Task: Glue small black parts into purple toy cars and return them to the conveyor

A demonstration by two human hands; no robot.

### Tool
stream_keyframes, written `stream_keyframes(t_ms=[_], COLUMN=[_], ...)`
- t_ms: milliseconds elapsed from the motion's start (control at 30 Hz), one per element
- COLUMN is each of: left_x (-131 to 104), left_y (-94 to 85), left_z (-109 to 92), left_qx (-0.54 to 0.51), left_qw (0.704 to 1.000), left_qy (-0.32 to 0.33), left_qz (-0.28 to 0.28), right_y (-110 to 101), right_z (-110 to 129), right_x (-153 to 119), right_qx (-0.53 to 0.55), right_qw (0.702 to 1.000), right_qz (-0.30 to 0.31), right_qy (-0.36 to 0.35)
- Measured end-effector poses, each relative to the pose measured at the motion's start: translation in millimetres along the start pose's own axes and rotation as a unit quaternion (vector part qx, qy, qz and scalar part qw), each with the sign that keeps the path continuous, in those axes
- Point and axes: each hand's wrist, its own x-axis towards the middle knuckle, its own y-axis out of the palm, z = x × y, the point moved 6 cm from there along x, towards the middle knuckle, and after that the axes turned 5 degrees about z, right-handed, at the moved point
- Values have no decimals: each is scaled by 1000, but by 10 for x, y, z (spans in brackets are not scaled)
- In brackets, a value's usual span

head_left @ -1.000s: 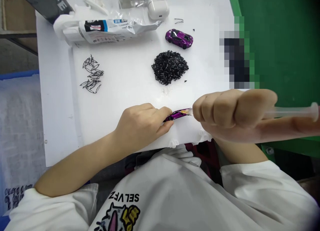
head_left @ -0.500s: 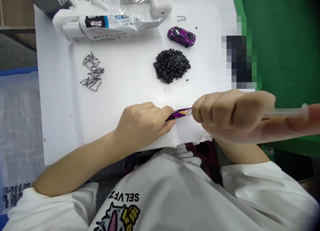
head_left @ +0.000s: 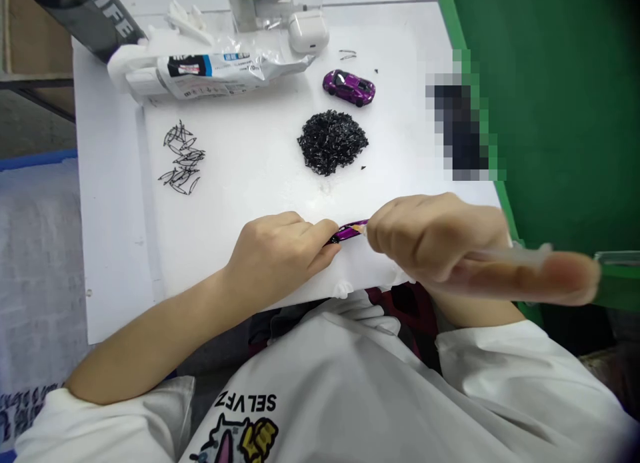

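Observation:
My left hand (head_left: pixel 280 256) pinches the left end of a shiny purple piece (head_left: pixel 349 231), whose far end is hidden behind my other hand. Wrapped around a clear syringe (head_left: pixel 515 255), my right hand (head_left: pixel 445 239) keeps the orange-yellow tip against the purple piece. Its thumb stretches along the barrel toward the right. Beyond my hands lies a heap of small black pieces (head_left: pixel 332 143) on the white surface (head_left: pixel 245 163). A purple toy car (head_left: pixel 349 88) stands just behind the heap.
Thin black oval outlines (head_left: pixel 185 157) lie at the left. Along the back are a white and blue pouch (head_left: pixel 215 73), a white rounded case (head_left: pixel 309 32), a clear box (head_left: pixel 275 6) and a dark cylinder (head_left: pixel 95 16). Green surface (head_left: pixel 560 103) borders the right.
The camera view has shifted, so the table things appear slightly lower and farther left. My right thumb has come closer to the fist along the syringe; my left hand still pinches the purple piece.

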Motion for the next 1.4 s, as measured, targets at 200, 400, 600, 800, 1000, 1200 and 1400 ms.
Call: stream_keyframes(t_ms=[200,400,600,800,1000,1200,1400], left_x=[-15,-6,-4,-21,-39,-37,-37], left_y=[-42,-59,-64,-55,-41,-40,-36], left_z=[-15,-24,-28,-27,-19,-23,-23], left_qx=[9,11,3,-11,-13,-11,-14], left_qw=[999,998,998,998,996,996,996], left_qy=[23,32,27,21,20,27,30], left_qz=[-48,-53,-50,-60,-84,-86,-84], right_y=[20,-277,-429,-90,59,43,95], right_z=[5,115,-164,119,41,-13,-72], right_x=[16,-112,-154,55,51,-24,-118], right_qx=[3,-24,-89,104,122,98,-19], right_qw=[1000,989,967,992,984,993,985], right_qz=[2,-142,-120,66,125,62,142], right_qy=[-8,-27,205,35,-16,-8,93])
